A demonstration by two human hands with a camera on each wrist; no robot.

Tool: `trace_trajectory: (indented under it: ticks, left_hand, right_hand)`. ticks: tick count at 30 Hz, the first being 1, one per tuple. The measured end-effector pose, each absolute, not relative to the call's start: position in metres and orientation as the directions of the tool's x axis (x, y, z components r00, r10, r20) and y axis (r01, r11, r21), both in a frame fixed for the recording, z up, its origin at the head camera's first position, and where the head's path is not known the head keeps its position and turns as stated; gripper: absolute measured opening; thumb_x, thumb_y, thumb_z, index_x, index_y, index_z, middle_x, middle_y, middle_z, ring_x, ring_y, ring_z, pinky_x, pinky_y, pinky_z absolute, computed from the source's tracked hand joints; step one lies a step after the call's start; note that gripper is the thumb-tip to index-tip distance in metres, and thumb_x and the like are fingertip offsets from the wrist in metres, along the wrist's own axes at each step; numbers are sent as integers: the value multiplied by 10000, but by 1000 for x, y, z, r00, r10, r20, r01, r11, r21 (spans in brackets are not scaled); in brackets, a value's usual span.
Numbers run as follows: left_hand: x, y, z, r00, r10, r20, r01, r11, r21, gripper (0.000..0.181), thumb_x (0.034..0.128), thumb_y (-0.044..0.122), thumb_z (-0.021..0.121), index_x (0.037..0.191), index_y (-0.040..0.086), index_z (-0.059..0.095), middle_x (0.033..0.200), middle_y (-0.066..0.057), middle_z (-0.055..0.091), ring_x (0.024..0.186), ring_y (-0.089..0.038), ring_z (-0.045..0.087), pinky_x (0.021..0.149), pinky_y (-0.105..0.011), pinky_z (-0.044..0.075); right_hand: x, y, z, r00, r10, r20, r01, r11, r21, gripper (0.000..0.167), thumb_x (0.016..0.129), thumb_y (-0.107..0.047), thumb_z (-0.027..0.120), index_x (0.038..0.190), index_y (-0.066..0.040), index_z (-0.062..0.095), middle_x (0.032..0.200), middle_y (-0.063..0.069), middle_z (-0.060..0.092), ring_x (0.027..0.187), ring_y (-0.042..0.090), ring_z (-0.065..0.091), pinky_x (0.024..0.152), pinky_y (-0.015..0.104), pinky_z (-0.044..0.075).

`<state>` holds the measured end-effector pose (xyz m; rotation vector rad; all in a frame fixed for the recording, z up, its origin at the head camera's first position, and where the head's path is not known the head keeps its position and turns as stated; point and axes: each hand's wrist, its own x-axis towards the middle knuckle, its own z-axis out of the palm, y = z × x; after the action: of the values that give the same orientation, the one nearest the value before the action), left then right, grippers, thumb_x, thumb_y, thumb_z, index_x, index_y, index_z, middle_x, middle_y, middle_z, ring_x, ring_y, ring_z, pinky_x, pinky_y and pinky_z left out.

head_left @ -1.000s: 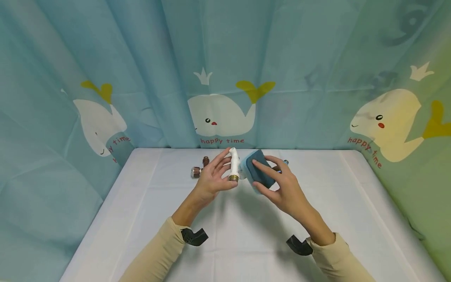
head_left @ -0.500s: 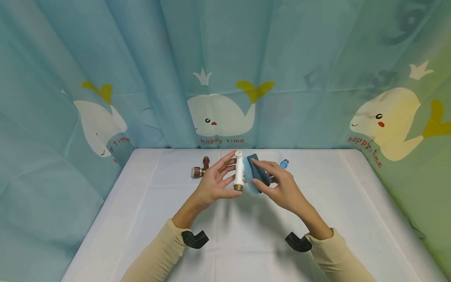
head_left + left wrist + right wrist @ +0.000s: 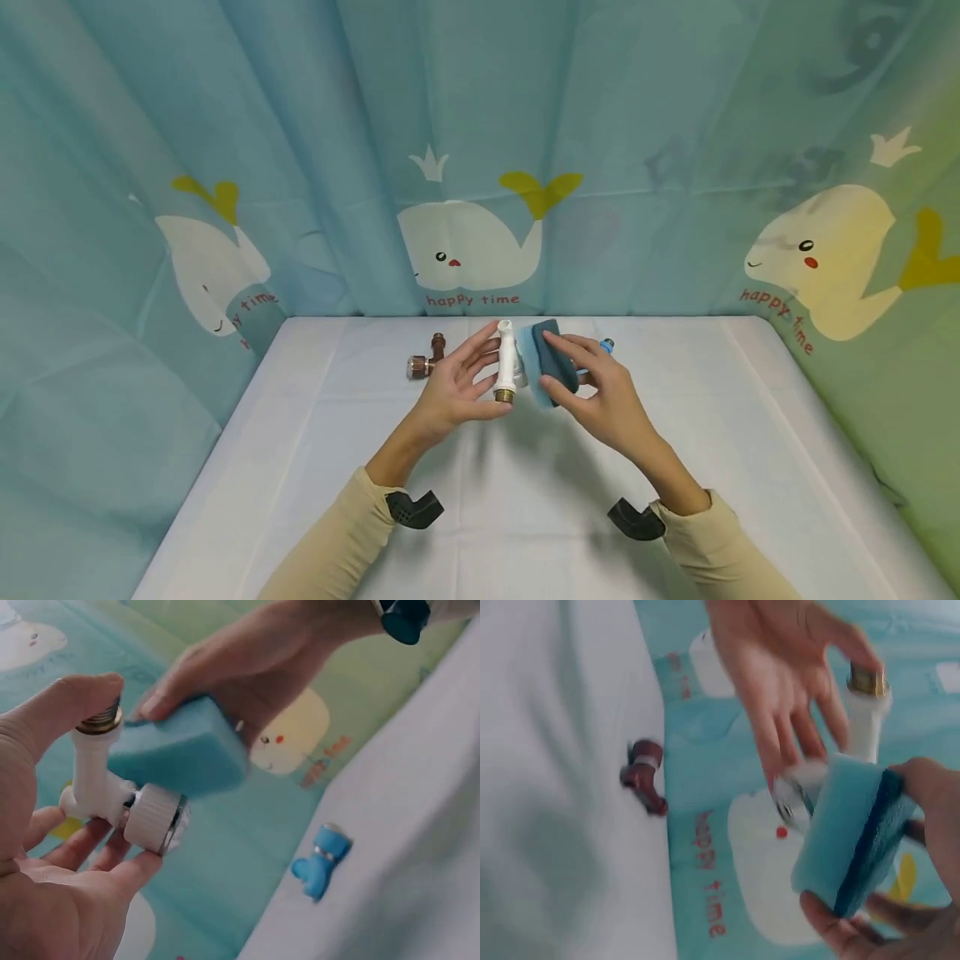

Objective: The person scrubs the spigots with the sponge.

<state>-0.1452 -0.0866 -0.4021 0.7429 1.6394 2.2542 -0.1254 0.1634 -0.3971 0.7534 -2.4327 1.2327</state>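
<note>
Above the table, my left hand [image 3: 452, 387] holds a white angle valve [image 3: 507, 358] between thumb and fingers. Its brass threaded end points down toward me in the head view, and the thumb presses on that end in the left wrist view. A round white knob [image 3: 154, 817] sticks out from the valve's side. My right hand [image 3: 603, 387] pinches a sponge [image 3: 557, 362], light blue with a dark blue scouring layer. The sponge's light side faces the valve; in the left wrist view it overlaps the valve body, and whether they touch I cannot tell.
On the white table [image 3: 487, 517], a brown angle valve [image 3: 427, 358] lies behind my left hand. A blue angle valve [image 3: 324, 859] lies behind my right hand, mostly hidden in the head view. A whale-print curtain [image 3: 637, 250] hangs around the back and sides.
The white valve has shifted slightly right and tilted, now showing its upper opening. The sponge turned edge-on beside it half a second ago, then moved slightly back to the right. Both hands keep their hold.
</note>
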Motion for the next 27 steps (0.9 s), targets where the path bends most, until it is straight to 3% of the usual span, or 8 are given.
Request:
trace_trajectory:
  ticks: [8,14,22,27]
  left_hand:
    - [-145,-89,-402,-839,489,239,97,-297,950,1053,742,-78,871,1618,125,323,1533,-180,403,1378,-274,444,1142,-408,412]
    - [-147,-88,-405,-819,501,280,197,-212,957,1051,752,-70,871,1621,140,318,1536,-164,405,1420,-292,410,1147,-382,417]
    - [-151,-88,-403,-801,516,303,222,-214,951,1025,771,-16,882,1618,133,325,1523,-159,428,1413,-268,427,1143,-363,422]
    - [-150,-89,-399,-796,540,274,173,-231,958,1030,757,43,915,1611,142,347,1520,-141,429,1356,-279,454,1141,-382,423]
  right_hand:
    - [-126,165,-400,-743,-338,578,-658,527,-537,590,836,-126,858,1391,-134,658,1390,195,565,1100,341,664,777,481,609]
    - [-121,159,-402,-654,-394,646,-751,439,-493,559,884,-199,825,1412,-161,645,1441,161,539,1027,245,644,753,379,595]
    - [-117,162,-400,-638,-390,663,-768,376,-518,491,931,-343,779,1379,-174,675,1452,117,544,1025,189,640,823,260,545]
    - [-120,163,-402,-598,-386,702,-797,379,-470,488,934,-337,779,1368,-139,679,1431,173,547,1005,260,662,781,329,591]
